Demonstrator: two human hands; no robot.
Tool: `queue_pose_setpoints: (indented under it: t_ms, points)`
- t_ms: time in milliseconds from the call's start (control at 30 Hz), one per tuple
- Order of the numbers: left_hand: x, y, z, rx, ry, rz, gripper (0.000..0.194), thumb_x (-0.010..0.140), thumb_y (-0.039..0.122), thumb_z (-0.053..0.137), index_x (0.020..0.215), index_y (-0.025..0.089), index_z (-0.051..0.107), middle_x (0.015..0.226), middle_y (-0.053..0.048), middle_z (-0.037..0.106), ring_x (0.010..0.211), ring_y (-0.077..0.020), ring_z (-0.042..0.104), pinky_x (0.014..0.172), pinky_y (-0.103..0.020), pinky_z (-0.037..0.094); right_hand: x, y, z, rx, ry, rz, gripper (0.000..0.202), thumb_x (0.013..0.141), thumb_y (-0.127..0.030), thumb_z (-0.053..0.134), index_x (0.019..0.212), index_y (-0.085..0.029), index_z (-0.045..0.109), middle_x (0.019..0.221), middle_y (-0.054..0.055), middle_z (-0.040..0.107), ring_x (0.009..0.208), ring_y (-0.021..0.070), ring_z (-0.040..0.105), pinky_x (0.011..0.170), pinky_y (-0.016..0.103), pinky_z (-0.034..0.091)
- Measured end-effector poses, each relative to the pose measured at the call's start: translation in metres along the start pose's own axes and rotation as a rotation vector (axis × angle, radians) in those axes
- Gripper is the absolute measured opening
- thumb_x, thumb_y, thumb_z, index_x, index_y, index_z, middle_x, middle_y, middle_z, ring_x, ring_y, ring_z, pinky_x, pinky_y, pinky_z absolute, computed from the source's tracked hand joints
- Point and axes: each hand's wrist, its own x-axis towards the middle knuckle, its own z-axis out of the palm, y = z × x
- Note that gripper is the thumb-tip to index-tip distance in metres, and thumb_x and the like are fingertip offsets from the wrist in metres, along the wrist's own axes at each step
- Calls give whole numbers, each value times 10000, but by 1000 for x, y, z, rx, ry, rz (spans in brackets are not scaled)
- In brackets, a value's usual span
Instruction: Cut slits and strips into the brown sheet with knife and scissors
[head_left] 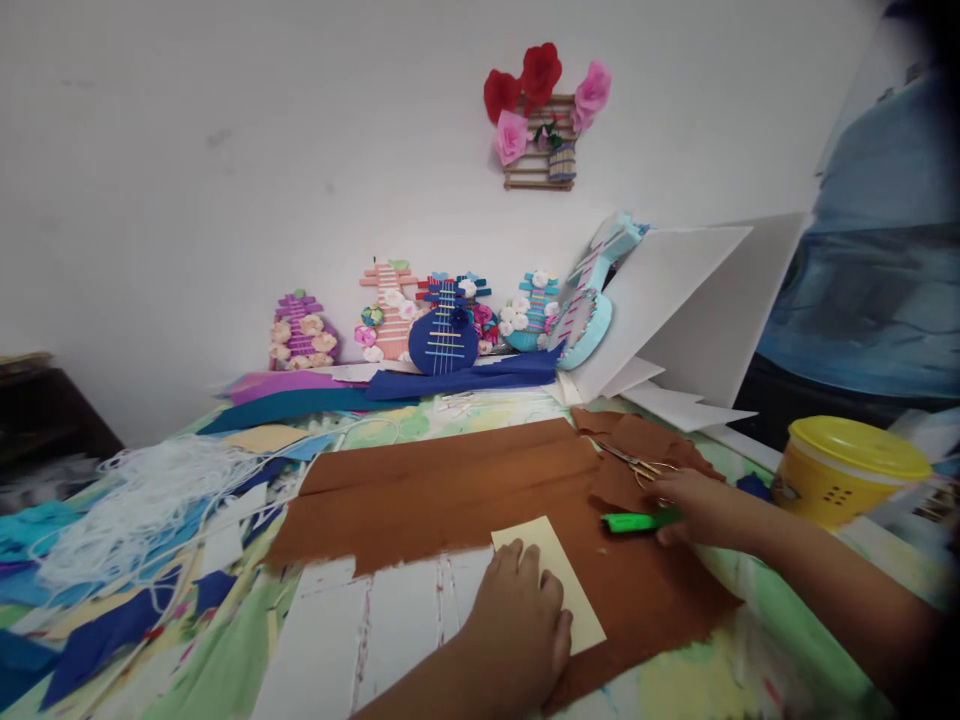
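Observation:
Brown cloth (450, 480) lies across the table. On it, at the front, rest a white board (397, 610) with reddish-brown lines and a cream card (574, 585). My left hand (521, 620) lies on the card's left part, fingers apart, pressing down. Over the right part of the cloth, my right hand (686, 510) is closed round a green marker-like tool (634, 522), its dark tip pointing left. Just beyond that hand are gold-handled scissors (634, 462), resting on a loose brown piece (652, 435); the hand partly overlaps their handles.
White cord (150, 500) and blue scraps (112, 630) are heaped at left. Small decorated instruments (444, 340) stand along the wall, beside white boards (667, 300). A yellow-lidded tub (844, 470) stands at right, below a large blue water bottle (892, 250).

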Motion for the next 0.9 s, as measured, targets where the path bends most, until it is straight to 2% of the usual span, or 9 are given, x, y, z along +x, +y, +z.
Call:
queue_pose_setpoints:
  t_ms: [133, 233, 333, 467, 567, 667, 767, 833, 900]
  points:
    - [1, -2, 0, -18, 2, 7, 318, 819, 268, 363, 957, 68, 567, 1093, -184, 509, 1038, -285, 422, 895, -434, 292, -11, 8, 7, -177, -55, -21, 251, 538, -209, 647, 788, -187, 635, 1071, 118, 537, 981, 307, 463, 805, 420, 350]
    - [2, -2, 3, -60, -5, -5, 289, 809, 261, 385, 936, 77, 569, 1097, -185, 508, 1046, -287, 419, 896, -455, 285, -12, 8, 6, -257, -23, -23, 221, 578, -171, 607, 796, -184, 641, 1011, 132, 547, 936, 303, 473, 778, 427, 362]
    - [2, -2, 6, -89, -7, -20, 303, 812, 264, 385, 980, 72, 549, 1135, -197, 479, 1069, -291, 405, 904, -471, 271, -13, 4, -4, -259, 11, -135, 178, 658, -144, 527, 795, -185, 633, 948, 116, 561, 927, 272, 476, 786, 401, 365]
    - [1, -2, 5, -121, -59, -35, 349, 820, 277, 358, 1027, 58, 534, 1183, -203, 442, 1102, -307, 372, 930, -467, 242, -24, -3, -28, -137, 148, -100, 199, 763, -304, 453, 839, -203, 607, 821, 88, 551, 773, 232, 504, 682, 379, 400]
    - [1, -2, 1, -158, -93, -50, 365, 820, 276, 352, 1059, 56, 519, 1214, -197, 416, 1123, -317, 346, 941, -470, 225, -32, -16, -32, 226, 401, 24, 220, 742, -397, 485, 827, -223, 590, 827, 74, 551, 773, 232, 510, 671, 372, 413]
    - [-1, -2, 0, -192, -96, -79, 362, 815, 282, 369, 1058, 61, 521, 1233, -197, 396, 1139, -326, 325, 941, -480, 222, -30, -39, -15, 910, 690, 200, 265, 728, -475, 482, 837, -247, 559, 802, 36, 577, 719, 208, 540, 612, 351, 446]
    - [-1, -2, 2, -210, -96, -112, 373, 809, 293, 381, 1068, 61, 517, 1248, -200, 376, 1152, -333, 307, 945, -480, 219, -15, -68, 10, 1461, 689, 217, 291, 682, -492, 541, 831, -242, 546, 767, 12, 592, 649, 179, 551, 557, 328, 461]
    - [-1, -2, 3, -219, -95, -121, 394, 808, 304, 385, 1091, 58, 506, 1256, -199, 367, 1160, -336, 293, 949, -472, 216, -1, -84, 22, 1609, 644, 245, 259, 642, -453, 605, 756, -227, 545, 704, -4, 585, 591, 149, 540, 523, 290, 453]
    - [0, -2, 2, -220, -101, -118, 405, 806, 309, 389, 1102, 56, 500, 1256, -200, 367, 1159, -337, 293, 947, -470, 221, 14, -97, 28, 1617, 641, 339, 250, 600, -410, 657, 717, -219, 545, 678, -13, 581, 594, 142, 543, 541, 273, 454]
